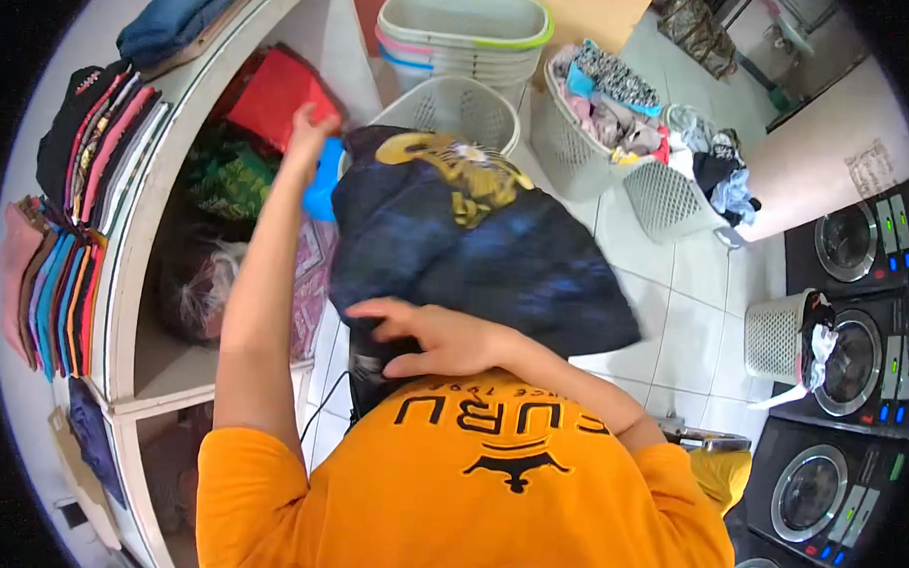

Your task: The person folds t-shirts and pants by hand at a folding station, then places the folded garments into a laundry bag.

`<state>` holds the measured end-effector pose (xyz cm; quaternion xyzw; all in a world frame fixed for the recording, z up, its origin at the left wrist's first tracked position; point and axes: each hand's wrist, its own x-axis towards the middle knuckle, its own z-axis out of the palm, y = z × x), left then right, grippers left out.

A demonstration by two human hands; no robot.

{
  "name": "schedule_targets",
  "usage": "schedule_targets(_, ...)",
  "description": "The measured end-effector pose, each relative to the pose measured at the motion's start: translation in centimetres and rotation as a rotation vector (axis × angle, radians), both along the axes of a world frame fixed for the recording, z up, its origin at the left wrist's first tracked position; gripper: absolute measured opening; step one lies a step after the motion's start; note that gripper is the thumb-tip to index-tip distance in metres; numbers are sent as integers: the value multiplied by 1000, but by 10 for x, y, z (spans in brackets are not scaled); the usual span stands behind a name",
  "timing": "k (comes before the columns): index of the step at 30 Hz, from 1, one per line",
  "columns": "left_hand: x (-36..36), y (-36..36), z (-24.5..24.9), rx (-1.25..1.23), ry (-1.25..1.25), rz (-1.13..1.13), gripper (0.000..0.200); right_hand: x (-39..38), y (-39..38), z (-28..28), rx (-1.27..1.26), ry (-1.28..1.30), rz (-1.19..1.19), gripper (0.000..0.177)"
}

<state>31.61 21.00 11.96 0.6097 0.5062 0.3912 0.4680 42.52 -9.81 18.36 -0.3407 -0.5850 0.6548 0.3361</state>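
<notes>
A dark shirt (pixel 476 255) with a gold print near its top edge is spread out in front of my chest, slightly blurred. My left hand (pixel 310 134) is raised at the shirt's upper left corner, in front of a red bag (pixel 281 98) on the shelf; its fingers look bent, but what they hold, if anything, is too small to tell. Over the shirt's lower left part lies my right hand (pixel 433 338), fingers spread apart. A blue object (pixel 324 184) shows between the shelf and the shirt.
At left, a white shelf (pixel 125 272) holds bags, with folded clothes (pixel 59 295) beside it. Stacked baskets (pixel 463 29) stand ahead. Laundry-filled baskets (pixel 580 138) are at the upper right; another basket (pixel 773 335) stands by black front-loading machines (pixel 808 492).
</notes>
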Motion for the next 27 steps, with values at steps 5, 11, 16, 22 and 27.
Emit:
schedule_targets(5,-68,-161,-95,107,576,-717,72,44,-27,-110,395,-1304,-144,56)
schedule_targets(11,-142,-233,-123,-70,294,-423,63,100,-99,-152,373,-993,-585,35)
schedule_targets(16,-111,-229,-91,428,551,-279,46,89,-83,-149,261,-1052,-826,22)
schedule_targets(22,-69,-210,-79,540,701,-607,30,100,-87,-152,183,-881,-804,20)
schedule_targets(27,-53,-210,-72,623,723,-717,27,95,-94,-158,179,-952,-874,16)
